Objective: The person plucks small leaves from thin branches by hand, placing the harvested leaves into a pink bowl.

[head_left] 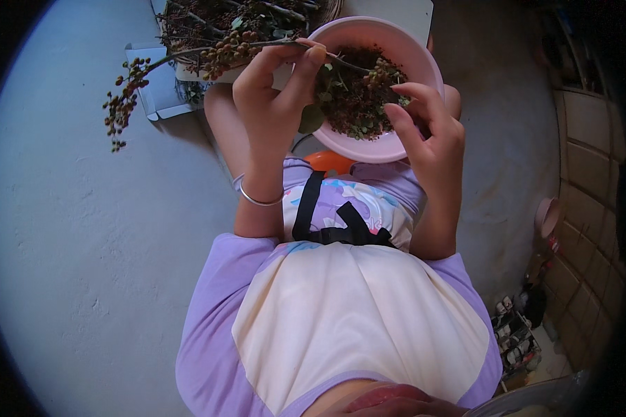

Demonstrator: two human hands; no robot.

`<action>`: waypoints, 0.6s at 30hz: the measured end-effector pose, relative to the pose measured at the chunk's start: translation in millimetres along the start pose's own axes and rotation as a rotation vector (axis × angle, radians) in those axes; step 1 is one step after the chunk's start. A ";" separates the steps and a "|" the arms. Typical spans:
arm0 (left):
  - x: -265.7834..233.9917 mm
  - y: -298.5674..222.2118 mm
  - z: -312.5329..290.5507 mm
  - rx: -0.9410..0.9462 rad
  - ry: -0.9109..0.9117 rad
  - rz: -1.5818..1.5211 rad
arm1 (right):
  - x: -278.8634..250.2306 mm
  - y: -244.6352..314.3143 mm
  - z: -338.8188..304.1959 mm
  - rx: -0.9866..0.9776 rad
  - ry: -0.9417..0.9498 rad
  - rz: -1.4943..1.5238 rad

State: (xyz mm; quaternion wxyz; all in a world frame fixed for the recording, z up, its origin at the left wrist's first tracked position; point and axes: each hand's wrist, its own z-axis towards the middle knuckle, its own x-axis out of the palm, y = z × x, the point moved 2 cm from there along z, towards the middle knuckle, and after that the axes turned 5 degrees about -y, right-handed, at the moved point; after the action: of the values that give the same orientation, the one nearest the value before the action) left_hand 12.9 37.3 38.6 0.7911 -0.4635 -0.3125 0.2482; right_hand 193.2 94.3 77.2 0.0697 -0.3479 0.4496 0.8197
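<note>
A thin branch (181, 53) with clusters of small brownish-green berries is pinched between the thumb and fingers of my left hand (278, 90). One berry cluster (122, 101) droops off to the left, and another (226, 54) sits beside my fingers. The branch's right end carries a further cluster (384, 74) above a pink basin (368, 149). Loose berries, bits of stem and green leaves (351, 104) lie inside the basin. My right hand (431, 132) hovers over the basin's right side, thumb and forefinger apart, close to that cluster; its palm is partly hidden.
Beyond the basin, a wicker basket (332, 8) full of berry branches rests on a pale surface (414, 15). A white open box (163, 104) stands left of it. Something orange (327, 163) shows below the basin. Stacked cardboard boxes (584, 118) line the right side.
</note>
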 end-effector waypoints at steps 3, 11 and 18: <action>-2.4 -1.1 0.1 -0.003 -0.014 -0.011 | -3.2 1.4 -1.9 0.005 -0.038 0.024; 0.7 -1.7 0.0 0.065 -0.046 0.088 | 7.7 5.4 -5.6 0.040 -0.014 0.040; -1.1 1.0 -1.4 0.055 -0.070 0.077 | 13.7 -1.3 -1.6 0.045 -0.087 0.008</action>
State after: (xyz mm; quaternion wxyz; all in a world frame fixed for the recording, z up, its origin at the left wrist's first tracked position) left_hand 13.1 36.2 37.0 0.7820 -0.4445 -0.3149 0.3028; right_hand 184.3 91.1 67.1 0.0937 -0.3084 0.4661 0.8239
